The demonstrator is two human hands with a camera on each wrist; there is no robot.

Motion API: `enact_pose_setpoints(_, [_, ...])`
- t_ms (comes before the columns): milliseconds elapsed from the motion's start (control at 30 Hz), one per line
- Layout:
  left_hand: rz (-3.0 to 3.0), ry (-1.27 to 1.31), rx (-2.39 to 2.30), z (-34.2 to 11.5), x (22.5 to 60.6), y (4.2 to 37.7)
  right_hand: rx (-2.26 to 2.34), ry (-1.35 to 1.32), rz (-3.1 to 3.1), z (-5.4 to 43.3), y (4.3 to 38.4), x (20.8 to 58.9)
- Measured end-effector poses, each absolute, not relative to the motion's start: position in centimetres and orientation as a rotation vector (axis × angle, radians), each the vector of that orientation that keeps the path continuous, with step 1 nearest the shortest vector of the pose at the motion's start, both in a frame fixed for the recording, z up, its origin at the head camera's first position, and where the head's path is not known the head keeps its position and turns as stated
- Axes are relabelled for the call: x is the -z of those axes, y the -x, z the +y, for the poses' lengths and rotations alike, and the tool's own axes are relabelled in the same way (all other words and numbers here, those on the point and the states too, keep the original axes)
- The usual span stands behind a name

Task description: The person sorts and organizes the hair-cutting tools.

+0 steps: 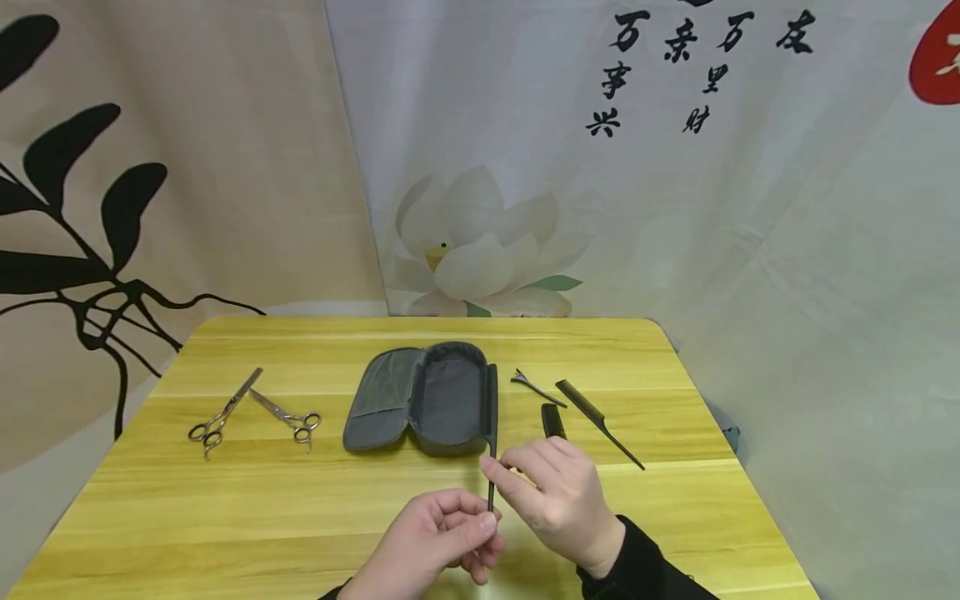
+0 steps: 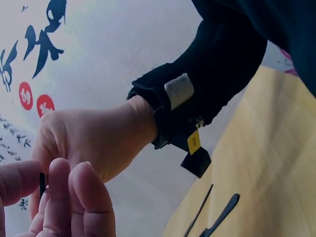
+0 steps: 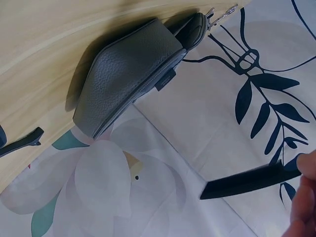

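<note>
A black tail comb (image 1: 492, 404) stands near upright in front of me, its toothed part in line with the right side of an open grey zip case (image 1: 453, 447). My right hand (image 1: 558, 493) pinches its thin tail just below the toothed part. Lower down, my left hand (image 1: 442, 533) holds the end of the tail between thumb and fingers. In the right wrist view the comb's toothed part (image 3: 242, 184) sticks out free from the right fingertips (image 3: 308, 165). The left wrist view shows the left fingers (image 2: 59, 190) close against the right hand (image 2: 94, 138), with a sliver of black between them.
Two pairs of hairdressing scissors, one (image 1: 225, 414) and another (image 1: 288, 416), lie left of the case. To its right are a black hair clip (image 1: 538, 388), a second tail comb (image 1: 600, 421) and a short wide comb (image 1: 552, 421), partly behind the right hand. Printed cloth hangs behind the wooden table (image 1: 187, 525).
</note>
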State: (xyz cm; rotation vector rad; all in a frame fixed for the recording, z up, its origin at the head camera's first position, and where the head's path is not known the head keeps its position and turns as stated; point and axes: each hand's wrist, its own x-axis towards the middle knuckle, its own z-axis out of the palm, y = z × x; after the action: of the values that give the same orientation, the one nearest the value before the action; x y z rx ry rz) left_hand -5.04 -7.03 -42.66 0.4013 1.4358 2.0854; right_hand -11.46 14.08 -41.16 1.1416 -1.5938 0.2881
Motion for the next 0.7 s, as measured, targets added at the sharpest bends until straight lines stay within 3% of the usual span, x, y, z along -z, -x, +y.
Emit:
enact_pose_setpoints(333, [1.445,-0.32,-2.098,-6.7,43.4,5.4,-0.352,-1.123,-1.655,13.8,11.2,41.8])
enact_pose_setpoints(700, [1.658,-0.236,-2.05,-7.4,44.6,6.2,-0.965,-1.047,-1.922,14.3,9.8,44.5])
